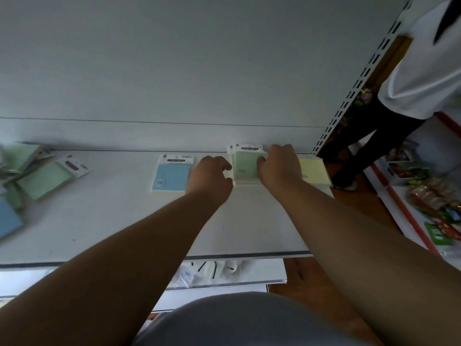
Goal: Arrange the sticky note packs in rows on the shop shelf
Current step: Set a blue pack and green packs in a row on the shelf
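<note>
Where the white shelf [124, 221] meets its back panel, a stack of green sticky note packs [245, 168] lies flat, each a pale green square pad under a white header card with a dark "STICKY NOTE" label; the edges of packs beneath the top one show at its lower side. Just left of it, past the left hand, a blue pack [172, 174] of the same make lies flat with its header toward the back panel. Just right of it, a pale yellow pack [313, 172] lies near the shelf's right end, partly hidden by the right wrist.

From the head view, the left hand [212, 176] reaches to the stack's left edge with its fingers curled; its fingertips seem to touch that edge, though whether they grip it cannot be told. The right hand [278, 166] rests on the stack's right side, fingers bent over the top pack's right edge and upper corner, thumb against the green face, so it holds the stack from that side.

At the shelf's far left a loose heap of packs [37, 176] lies at odd angles, mostly green with blue ones at the frame edge, blurred. Below the shelf's front lip, a lower shelf [212, 273] holds white packaged goods, too dim to name. To the right stands another person [424, 71] in a white top and dark trousers, beside a red-edged rack [424, 208] of colourful packets.
</note>
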`<action>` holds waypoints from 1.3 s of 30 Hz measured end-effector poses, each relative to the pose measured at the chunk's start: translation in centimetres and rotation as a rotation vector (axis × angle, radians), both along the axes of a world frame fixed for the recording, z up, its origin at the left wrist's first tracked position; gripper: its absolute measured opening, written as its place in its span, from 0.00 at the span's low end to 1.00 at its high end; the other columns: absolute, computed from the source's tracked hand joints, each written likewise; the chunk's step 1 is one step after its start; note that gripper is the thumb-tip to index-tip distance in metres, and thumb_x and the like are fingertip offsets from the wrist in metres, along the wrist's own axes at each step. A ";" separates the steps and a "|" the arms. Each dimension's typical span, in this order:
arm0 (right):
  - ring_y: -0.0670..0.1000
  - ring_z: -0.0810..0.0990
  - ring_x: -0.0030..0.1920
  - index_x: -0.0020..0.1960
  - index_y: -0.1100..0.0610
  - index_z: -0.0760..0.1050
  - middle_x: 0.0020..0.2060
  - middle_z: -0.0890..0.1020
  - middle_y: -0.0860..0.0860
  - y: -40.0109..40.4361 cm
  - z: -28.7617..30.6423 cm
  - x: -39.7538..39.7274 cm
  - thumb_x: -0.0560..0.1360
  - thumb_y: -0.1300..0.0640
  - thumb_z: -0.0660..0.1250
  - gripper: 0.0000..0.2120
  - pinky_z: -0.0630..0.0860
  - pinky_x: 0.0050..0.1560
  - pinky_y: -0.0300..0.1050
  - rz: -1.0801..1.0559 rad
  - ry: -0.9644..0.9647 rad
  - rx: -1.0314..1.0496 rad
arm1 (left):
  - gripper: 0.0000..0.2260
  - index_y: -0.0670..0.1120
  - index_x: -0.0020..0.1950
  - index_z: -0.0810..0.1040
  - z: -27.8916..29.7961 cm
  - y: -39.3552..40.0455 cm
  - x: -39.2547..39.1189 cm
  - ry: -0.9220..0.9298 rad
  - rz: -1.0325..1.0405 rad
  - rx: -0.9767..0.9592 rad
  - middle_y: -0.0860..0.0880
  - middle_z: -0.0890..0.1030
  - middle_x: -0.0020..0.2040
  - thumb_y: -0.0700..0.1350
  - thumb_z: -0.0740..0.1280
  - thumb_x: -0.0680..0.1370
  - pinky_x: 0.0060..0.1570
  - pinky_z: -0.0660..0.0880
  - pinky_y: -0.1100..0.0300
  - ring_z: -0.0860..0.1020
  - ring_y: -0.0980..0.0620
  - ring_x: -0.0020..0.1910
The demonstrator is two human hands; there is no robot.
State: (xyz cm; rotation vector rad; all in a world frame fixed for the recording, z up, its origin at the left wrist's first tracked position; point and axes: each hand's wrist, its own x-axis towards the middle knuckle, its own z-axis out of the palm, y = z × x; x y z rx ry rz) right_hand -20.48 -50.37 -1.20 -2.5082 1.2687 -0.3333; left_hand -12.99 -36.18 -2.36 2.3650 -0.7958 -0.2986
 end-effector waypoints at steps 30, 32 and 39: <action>0.59 0.78 0.53 0.52 0.54 0.76 0.52 0.80 0.55 33.3 -2.1 25.7 0.68 0.48 0.67 0.15 0.72 0.47 0.44 0.150 0.059 0.470 | 0.21 0.51 0.70 0.69 0.5 33.0 18.8 0.148 0.055 0.217 0.46 0.76 0.65 0.43 0.62 0.76 0.61 0.71 0.54 0.75 0.45 0.62; 0.56 0.81 0.47 0.44 0.53 0.73 0.44 0.81 0.52 33.4 -2.2 25.1 0.68 0.51 0.70 0.09 0.76 0.45 0.46 0.137 -0.133 0.557 | 0.20 0.50 0.69 0.70 0.3 33.0 18.7 0.136 0.048 0.172 0.46 0.77 0.64 0.42 0.61 0.76 0.60 0.71 0.54 0.75 0.45 0.62; 0.51 0.80 0.36 0.42 0.52 0.71 0.42 0.81 0.54 29.5 0.1 19.0 0.75 0.60 0.69 0.08 0.75 0.37 0.47 0.179 -0.538 0.894 | 0.17 0.52 0.61 0.75 0.1 30.8 17.6 0.004 0.149 -0.164 0.47 0.75 0.63 0.41 0.69 0.73 0.59 0.72 0.56 0.76 0.49 0.59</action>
